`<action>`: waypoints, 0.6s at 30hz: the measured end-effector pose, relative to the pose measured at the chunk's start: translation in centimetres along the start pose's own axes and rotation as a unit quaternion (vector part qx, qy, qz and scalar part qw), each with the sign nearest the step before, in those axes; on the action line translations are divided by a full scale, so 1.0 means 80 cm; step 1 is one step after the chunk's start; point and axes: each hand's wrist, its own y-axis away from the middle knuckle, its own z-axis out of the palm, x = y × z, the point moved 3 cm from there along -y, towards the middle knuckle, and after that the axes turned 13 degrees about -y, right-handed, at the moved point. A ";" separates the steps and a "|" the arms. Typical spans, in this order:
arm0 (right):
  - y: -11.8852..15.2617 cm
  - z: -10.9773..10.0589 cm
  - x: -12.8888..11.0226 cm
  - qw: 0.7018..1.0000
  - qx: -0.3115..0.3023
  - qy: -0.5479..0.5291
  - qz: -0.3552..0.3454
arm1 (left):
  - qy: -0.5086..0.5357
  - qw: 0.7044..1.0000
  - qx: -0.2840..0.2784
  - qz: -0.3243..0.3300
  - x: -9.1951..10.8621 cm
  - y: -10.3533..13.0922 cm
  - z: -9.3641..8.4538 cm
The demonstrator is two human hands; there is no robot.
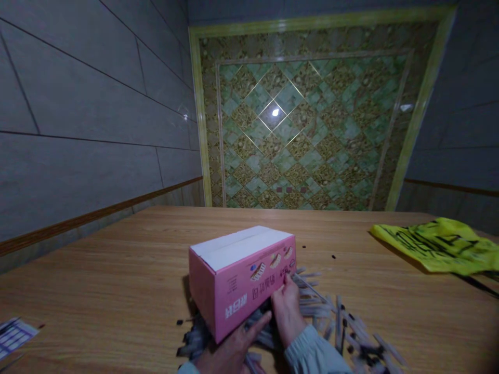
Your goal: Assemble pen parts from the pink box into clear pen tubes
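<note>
A pink cardboard box (253, 283) with white top flaps folded down and upside-down printing is tilted over a pile of slim pale sticks with dark ends, which look like pens (314, 310). My right hand (287, 307) grips the lower right part of the box's front, thumb against the printed side. Along the lower front edge, my left hand (230, 347) supports the box, with its fingers partly hidden underneath. Some of the pen-like sticks lie around and beneath both hands.
To the right lies a crumpled yellow bag (438, 244) with black lettering. A printed white-and-purple sheet (17, 337) is at the left edge. Small dark bits dot the wooden table (128, 259). Tiled walls stand left, right and behind.
</note>
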 end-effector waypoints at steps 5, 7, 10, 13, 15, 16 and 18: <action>0.005 0.008 -0.004 0.999 0.046 -0.022 0.013 | 0.010 1.000 -0.015 0.006 -0.003 0.009 -0.006; 0.006 0.011 -0.004 0.998 0.060 -0.025 0.015 | 0.014 1.000 -0.026 0.006 -0.006 0.014 -0.009; 0.005 0.018 -0.004 0.997 0.073 -0.028 0.013 | 0.022 0.998 -0.052 0.006 -0.008 0.020 -0.013; 0.005 0.028 -0.005 0.997 0.068 -0.030 0.013 | 0.015 0.999 -0.049 0.018 -0.010 0.023 -0.017; 0.006 0.034 -0.007 0.998 0.056 -0.028 0.017 | 0.014 0.999 -0.030 0.041 -0.010 0.023 -0.021; 0.007 0.036 -0.008 0.998 0.051 -0.027 0.019 | 0.017 0.998 -0.018 0.058 -0.010 0.023 -0.023; 0.010 0.039 -0.011 0.999 0.044 -0.023 0.021 | 0.024 0.994 0.005 0.103 -0.008 0.023 -0.026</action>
